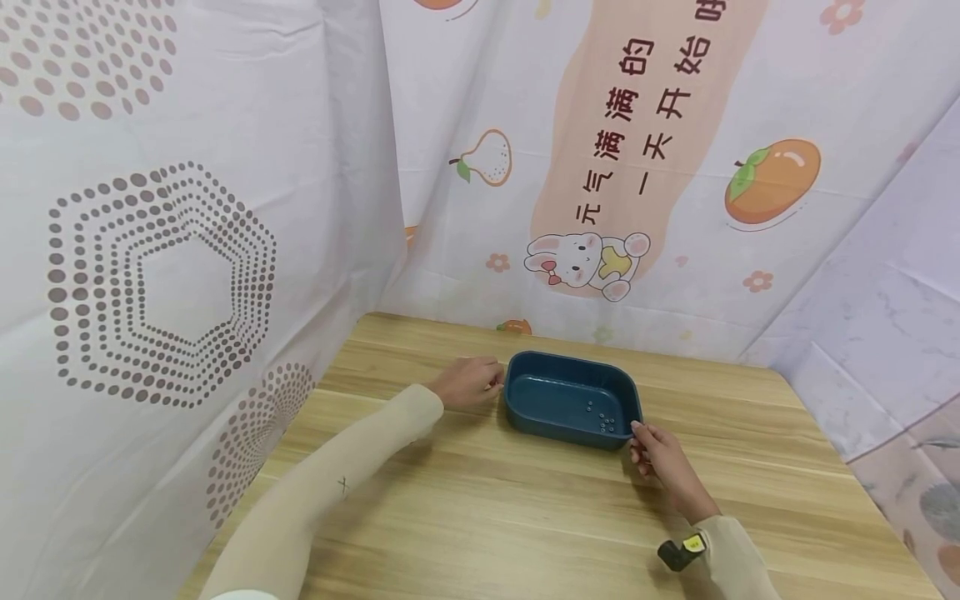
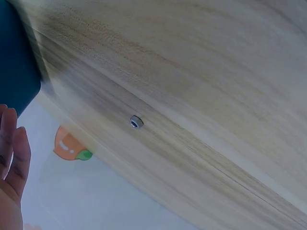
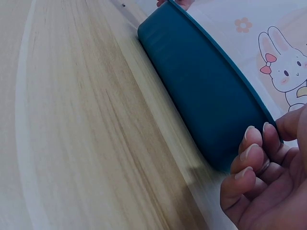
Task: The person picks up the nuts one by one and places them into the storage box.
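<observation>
A dark teal plastic box (image 1: 536,427) with rounded corners sits on the table in the head view. Several small metal nuts (image 1: 602,417) lie inside, toward its right end. My left hand (image 1: 471,382) holds the rim at the left end with bent fingers. At the near right corner my right hand (image 1: 660,457) pinches the rim, thumb on top and the other fingers curled below. The right wrist view shows the box's outer side (image 3: 192,81) with my fingers (image 3: 249,155) at its corner. One loose nut (image 2: 136,121) lies on the wood beside the box in the left wrist view.
The wood-grain table (image 1: 480,525) reaches back to a printed curtain (image 1: 465,242) just behind the box. Another white curtain (image 1: 322,208) hangs along the left edge. A small black device (image 1: 681,553) with a yellow label is on my right wrist.
</observation>
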### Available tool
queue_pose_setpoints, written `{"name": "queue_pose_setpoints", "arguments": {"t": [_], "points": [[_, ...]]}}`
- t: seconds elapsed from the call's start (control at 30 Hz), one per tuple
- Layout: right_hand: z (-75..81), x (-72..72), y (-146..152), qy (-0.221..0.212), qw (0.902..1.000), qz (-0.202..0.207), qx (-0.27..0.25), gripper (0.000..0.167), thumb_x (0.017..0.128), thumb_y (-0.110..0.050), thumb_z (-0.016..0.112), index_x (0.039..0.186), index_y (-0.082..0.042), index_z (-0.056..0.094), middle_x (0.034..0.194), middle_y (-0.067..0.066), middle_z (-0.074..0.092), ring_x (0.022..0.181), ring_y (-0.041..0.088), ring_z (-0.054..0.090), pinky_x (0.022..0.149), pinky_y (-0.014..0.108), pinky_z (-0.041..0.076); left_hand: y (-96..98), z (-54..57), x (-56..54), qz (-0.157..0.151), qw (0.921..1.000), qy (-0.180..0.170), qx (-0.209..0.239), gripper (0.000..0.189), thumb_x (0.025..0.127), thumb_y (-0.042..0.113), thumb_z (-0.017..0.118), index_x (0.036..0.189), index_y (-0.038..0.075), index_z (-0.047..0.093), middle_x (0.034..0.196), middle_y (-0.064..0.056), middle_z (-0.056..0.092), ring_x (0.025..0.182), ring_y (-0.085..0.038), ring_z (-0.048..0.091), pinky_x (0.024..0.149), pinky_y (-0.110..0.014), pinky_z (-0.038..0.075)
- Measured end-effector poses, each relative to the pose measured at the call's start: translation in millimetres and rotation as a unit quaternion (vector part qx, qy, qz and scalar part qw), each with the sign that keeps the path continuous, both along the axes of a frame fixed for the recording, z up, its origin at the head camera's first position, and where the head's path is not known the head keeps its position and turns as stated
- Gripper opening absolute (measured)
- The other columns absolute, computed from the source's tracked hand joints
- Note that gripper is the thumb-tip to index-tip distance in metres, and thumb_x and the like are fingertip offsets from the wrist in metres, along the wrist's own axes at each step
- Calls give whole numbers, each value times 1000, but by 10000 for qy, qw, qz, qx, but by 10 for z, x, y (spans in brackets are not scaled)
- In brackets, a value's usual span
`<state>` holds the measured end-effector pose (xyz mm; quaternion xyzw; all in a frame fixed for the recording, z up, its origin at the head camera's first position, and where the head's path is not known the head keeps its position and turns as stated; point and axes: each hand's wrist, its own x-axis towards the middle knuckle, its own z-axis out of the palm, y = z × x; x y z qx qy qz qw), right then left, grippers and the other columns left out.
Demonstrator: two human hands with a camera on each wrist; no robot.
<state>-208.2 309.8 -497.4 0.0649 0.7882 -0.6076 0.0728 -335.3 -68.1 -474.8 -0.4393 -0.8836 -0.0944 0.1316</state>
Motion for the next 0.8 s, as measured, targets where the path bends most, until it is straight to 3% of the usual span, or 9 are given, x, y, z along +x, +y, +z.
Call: {"name": "queue_pose_setpoints", "arguments": {"t": [0.53, 0.8], "points": [[-16, -19, 14, -82, 10000, 13, -54, 43, 112, -38, 41, 98, 1, 53, 74, 4, 54, 60, 14, 47, 55, 27, 42, 51, 61, 34, 139, 9997, 50, 197, 9, 101, 24, 67, 101, 16, 70, 96, 7, 64, 79, -2, 59, 68, -16, 50], [-4, -7, 3, -47, 10000, 8, -44, 45, 112, -40, 41, 98, 1, 53, 74, 4, 53, 60, 14, 46, 55, 26, 42, 103, 56, 35, -55, 9995, 104, 300, 7, 99, 22, 70, 101, 15, 70, 96, 6, 65, 79, -2, 59, 67, -17, 50]]}}
